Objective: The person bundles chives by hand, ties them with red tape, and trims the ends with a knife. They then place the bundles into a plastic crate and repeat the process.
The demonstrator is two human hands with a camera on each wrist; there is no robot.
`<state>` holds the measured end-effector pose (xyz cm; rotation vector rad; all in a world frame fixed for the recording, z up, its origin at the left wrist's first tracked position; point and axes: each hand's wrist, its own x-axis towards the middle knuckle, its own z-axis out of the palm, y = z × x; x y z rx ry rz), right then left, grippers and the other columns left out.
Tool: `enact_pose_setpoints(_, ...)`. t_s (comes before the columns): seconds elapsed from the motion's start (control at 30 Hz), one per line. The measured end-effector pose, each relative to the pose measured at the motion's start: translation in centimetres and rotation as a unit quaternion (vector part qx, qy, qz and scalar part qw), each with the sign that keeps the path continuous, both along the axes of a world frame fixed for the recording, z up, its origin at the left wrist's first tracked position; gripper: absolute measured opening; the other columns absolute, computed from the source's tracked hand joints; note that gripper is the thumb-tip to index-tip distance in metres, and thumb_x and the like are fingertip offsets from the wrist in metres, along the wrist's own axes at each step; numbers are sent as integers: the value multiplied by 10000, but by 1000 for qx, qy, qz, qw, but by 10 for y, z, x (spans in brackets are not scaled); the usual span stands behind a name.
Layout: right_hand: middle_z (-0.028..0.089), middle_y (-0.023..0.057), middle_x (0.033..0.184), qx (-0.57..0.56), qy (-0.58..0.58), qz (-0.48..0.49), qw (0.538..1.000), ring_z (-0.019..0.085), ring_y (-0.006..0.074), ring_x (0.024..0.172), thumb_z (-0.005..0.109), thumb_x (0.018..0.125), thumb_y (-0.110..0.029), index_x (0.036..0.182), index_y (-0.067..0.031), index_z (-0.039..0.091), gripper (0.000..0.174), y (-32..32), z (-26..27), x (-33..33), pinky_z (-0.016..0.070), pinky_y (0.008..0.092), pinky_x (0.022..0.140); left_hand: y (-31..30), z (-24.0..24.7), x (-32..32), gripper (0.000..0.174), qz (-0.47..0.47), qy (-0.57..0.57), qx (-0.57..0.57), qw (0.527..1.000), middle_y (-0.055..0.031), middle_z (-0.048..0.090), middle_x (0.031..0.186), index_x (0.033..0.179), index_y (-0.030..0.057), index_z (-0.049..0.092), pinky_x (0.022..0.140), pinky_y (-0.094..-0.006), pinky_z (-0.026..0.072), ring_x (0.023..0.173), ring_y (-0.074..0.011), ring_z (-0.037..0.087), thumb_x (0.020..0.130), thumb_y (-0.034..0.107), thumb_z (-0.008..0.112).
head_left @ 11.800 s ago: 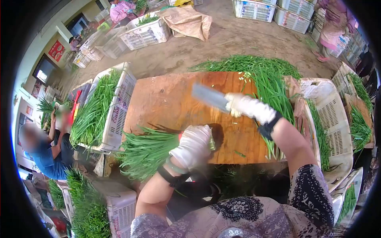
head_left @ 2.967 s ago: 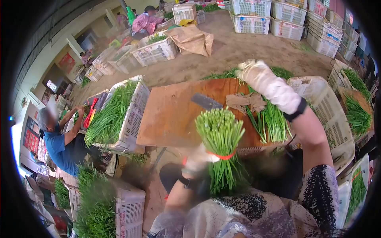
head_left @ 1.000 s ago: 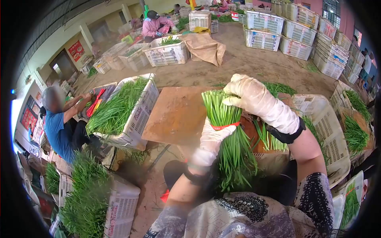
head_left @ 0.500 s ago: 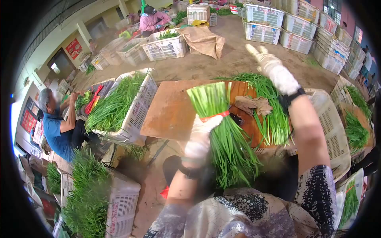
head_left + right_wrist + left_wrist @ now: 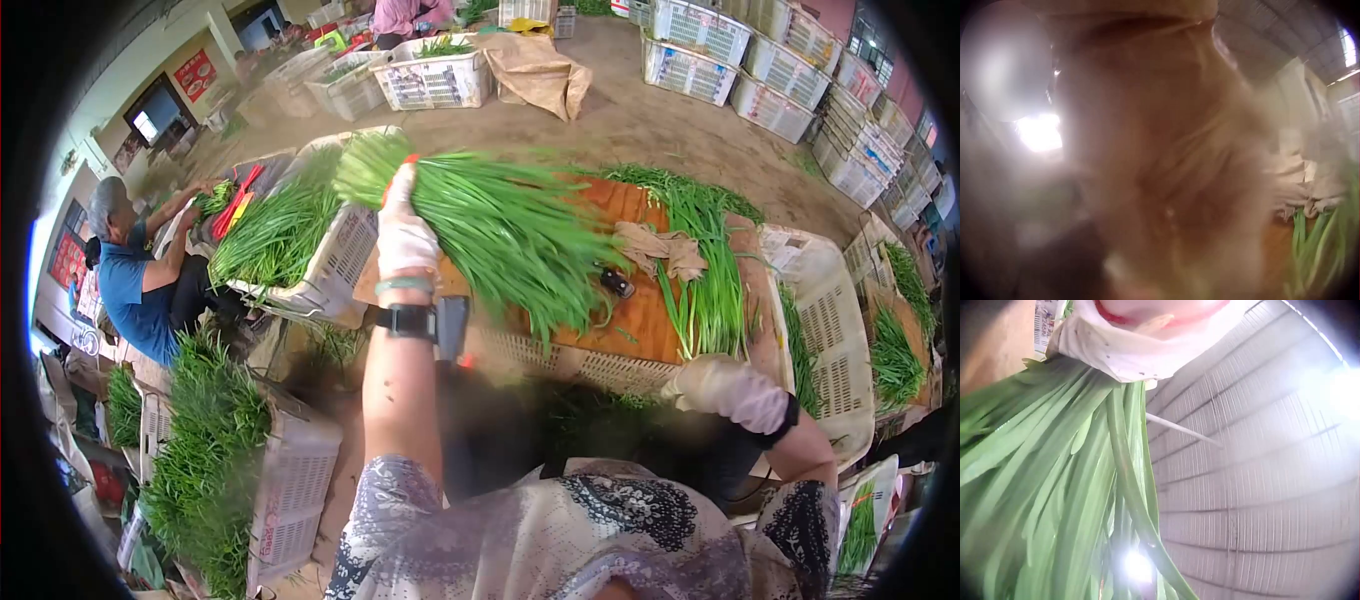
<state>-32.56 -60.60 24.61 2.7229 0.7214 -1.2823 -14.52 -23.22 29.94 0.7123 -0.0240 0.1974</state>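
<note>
My gloved left hand (image 5: 405, 235) grips a thick bunch of garlic chives (image 5: 510, 225) near its cut ends, at a red band. The bunch is stretched out over the wooden board (image 5: 645, 335), cut ends toward the left crate, leaves trailing right. In the left wrist view, the long flat leaves (image 5: 1066, 487) spread below the glove. My gloved right hand (image 5: 725, 385) hangs low by the board's front right corner, fingers loosely bent, with nothing seen in it. Glove blur fills most of the right wrist view. A short dark object (image 5: 617, 283) lies on the board beside the leaf tips.
On the board's right are loose chives (image 5: 715, 285) and a crumpled brown cloth (image 5: 660, 250). A crate of chives (image 5: 345, 255) stands left, an open white crate (image 5: 840, 350) right. A person in blue (image 5: 145, 275) sits at far left. Stacked crates (image 5: 690, 65) stand behind.
The left hand has carried the banded bunch up and left, tipping it from upright toward level. The right hand, earlier at the cut ends and then raised over the floor, has dropped toward the body.
</note>
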Motion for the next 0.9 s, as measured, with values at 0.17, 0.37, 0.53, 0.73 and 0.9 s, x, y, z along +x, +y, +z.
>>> enact_pose_setpoints(0.17, 700, 48, 991, 115, -50, -116, 985, 672, 202, 806, 614, 868, -185, 1124, -96, 673, 278, 19, 115, -2, 531, 325, 720, 59, -22, 56, 329, -26, 33, -88, 995, -89, 644, 1106, 1143, 84, 612, 894, -409, 491, 963, -265, 616, 883, 281, 653)
enact_pose_setpoints(0.37, 616, 56, 1111, 463, -312, -286, 779, 591, 123, 928, 587, 890, -87, 1346, -53, 490, 467, 15, 151, 24, 480, 273, 846, 27, 21, 42, 346, -17, -53, -33, 998, -97, 624, 1124, 1200, 56, 587, 873, -388, 506, 985, -232, 606, 911, 244, 615)
enact_pose_setpoints(0.53, 472, 171, 1373, 609, -534, -137, 570, 524, 263, 1170, 698, 850, -222, 1460, -39, 283, 760, 72, 224, 21, 445, 371, 963, -83, 87, -16, 328, -44, -235, 120, 964, -80, 616, 1084, 1157, 7, 590, 835, -333, 504, 914, -183, 606, 888, 193, 626)
enact_pose_setpoints(0.73, 384, 336, 1365, 595, -622, -282, 424, 399, 375, 1293, 856, 585, -406, 1438, 116, 66, 1274, 76, 205, -2, 343, 348, 1071, -188, 102, -101, 250, -217, -373, 182, 883, -32, 600, 1041, 1075, 16, 592, 821, -289, 481, 920, -133, 580, 909, 200, 621)
enact_pose_setpoints(0.9, 336, 363, 1394, 517, -690, -278, 424, 366, 376, 1330, 868, 508, -488, 1447, 110, 26, 1396, 18, 185, -120, 312, 341, 1094, -265, 99, -153, 339, -292, -430, 212, 828, -95, 559, 1132, 1226, -5, 522, 907, -338, 444, 1031, -178, 534, 965, 212, 525)
